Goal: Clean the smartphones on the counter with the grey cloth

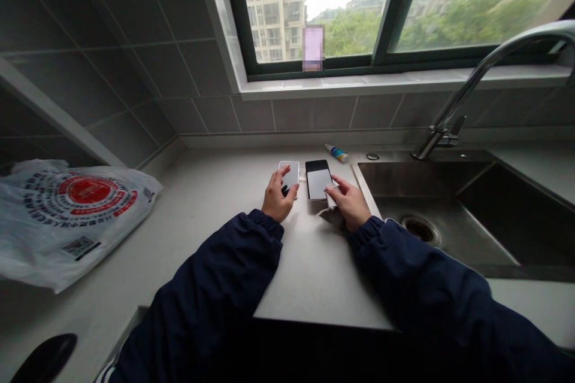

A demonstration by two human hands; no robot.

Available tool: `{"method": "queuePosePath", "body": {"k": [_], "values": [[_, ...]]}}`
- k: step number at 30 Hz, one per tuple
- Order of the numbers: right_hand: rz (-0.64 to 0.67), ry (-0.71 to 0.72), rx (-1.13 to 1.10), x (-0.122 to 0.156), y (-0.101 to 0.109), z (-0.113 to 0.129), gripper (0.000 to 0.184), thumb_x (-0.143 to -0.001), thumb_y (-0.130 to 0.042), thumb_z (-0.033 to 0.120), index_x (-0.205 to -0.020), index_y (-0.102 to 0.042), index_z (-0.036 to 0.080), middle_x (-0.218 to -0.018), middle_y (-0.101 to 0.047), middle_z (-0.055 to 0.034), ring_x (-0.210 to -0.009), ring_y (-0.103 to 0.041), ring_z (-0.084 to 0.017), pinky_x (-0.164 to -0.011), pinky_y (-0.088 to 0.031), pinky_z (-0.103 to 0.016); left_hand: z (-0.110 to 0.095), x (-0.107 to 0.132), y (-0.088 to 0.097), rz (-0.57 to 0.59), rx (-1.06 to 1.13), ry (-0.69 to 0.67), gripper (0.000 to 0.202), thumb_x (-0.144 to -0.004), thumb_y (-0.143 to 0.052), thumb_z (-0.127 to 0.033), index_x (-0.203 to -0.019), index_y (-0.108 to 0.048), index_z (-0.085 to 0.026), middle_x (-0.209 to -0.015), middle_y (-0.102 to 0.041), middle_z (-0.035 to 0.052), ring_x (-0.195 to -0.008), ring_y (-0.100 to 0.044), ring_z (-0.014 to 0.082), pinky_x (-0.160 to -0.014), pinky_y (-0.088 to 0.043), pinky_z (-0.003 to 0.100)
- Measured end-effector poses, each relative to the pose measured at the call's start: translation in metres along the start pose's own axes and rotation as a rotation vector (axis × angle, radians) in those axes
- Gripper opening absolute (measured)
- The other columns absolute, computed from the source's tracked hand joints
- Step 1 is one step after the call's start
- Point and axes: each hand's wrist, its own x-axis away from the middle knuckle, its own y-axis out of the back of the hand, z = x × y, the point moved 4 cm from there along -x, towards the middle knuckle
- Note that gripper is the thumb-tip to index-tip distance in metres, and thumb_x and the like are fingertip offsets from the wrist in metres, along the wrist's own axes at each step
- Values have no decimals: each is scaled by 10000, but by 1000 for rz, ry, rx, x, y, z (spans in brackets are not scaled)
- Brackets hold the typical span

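A white-edged, phone-like device (294, 173) with a glossy screen lies on the counter. My left hand (277, 196) is over it, fingers spread and thumb near its right edge; whether they touch the screen is hard to tell. Just to its right rests a flat dark rectangular thing (317, 166), black at the top and pale grey below, like a second phone. My right hand (353, 203) pinches a crumpled white cloth (331, 198) against the lower right corner of that dark thing. A greyish fold of the cloth hangs beneath the hand.
A small tube (336, 152) with blue and yellow print lies behind the right hand. The steel sink (453, 191) and its curved tap (467, 87) are on the right. A white plastic bag (90, 203) with red print sits at the left. Behind are a tiled wall and window.
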Motion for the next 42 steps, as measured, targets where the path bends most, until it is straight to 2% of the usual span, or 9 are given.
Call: {"method": "queuePosePath", "body": {"k": [4,7,11,16,22,25,29,33,42], "values": [[-8,4,-86,2,-1,9,833,-708,-835,507,-1431,-610,158,-1017,-772,-63,-948,-741,-231,-854,-614,-372,9,-3,-5,20,289,162,576,-923,-662,-351,-1457,-519,-188,-1449,-597,174,-1306,-619,270,-1115,-495,455],[81,-22,-194,9,-10,18,857,-694,-872,496,-1445,-613,177,-999,-774,-40,-879,-742,-203,-815,-609,-336,12,-3,-11,68,585,386,644,-939,-650,-478,-1496,-479,-202,-1486,-578,173,-1206,-683,263,-1074,-524,450],[235,-11,-255,21,-23,26,773,-700,-900,456,-1399,-670,218,-1005,-793,-22,-917,-742,-196,-886,-601,-343,3,4,-23,225,937,651,748,-996,-370,-725,-1499,-514,-191,-1415,-649,183,-1169,-707,317,-1033,-550,503],[405,-38,-238,30,-33,27,649,-672,-936,433,-1271,-756,259,-1226,-786,-53,-1145,-721,-253,-1046,-567,-439,-10,3,-24,168,1150,631,839,-1025,-177,-708,-1508,-538,-123,-1299,-730,186,-1260,-669,347,-1119,-487,522],[432,-7,-228,34,-34,33,595,-680,-935,428,-1229,-779,262,-1425,-698,-83,-1231,-694,-269,-1068,-554,-444,-10,2,-22,152,1170,706,856,-1028,-151,-686,-1526,-509,-90,-1293,-728,204,-1233,-687,346,-1117,-486,536],[393,-8,-217,33,-32,36,497,-696,-910,478,-1116,-813,229,-1314,-758,-97,-1128,-735,-262,-989,-587,-418,-10,4,-21,122,1154,767,870,-1027,-151,-686,-1418,-597,-49,-1201,-755,211,-1183,-707,337,-1103,-505,503],[118,-48,-218,21,-15,31,517,-684,-878,560,-1036,-794,192,-896,-813,-73,-733,-734,-210,-683,-603,-345,-11,8,-21,165,1175,811,886,-998,-185,-734,-1344,-644,-60,-1154,-758,216,-1095,-735,357,-1057,-526,535],[-95,-8,-239,6,3,25,563,-716,-824,615,-1057,-701,184,-820,-762,-35,-690,-685,-173,-625,-545,-292,-14,13,-23,268,1172,869,881,-990,-199,-733,-1372,-627,-64,-1123,-761,218,-900,-755,332,-1001,-537,562],[-86,-10,-278,10,1,32,481,-719,-821,596,-956,-639,220,-922,-744,-28,-785,-708,-183,-681,-585,-315,-20,17,-24,540,1244,844,1049,-916,-106,-862,-1424,-587,-79,-1314,-701,243,-796,-752,330,-868,-559,543]]}}
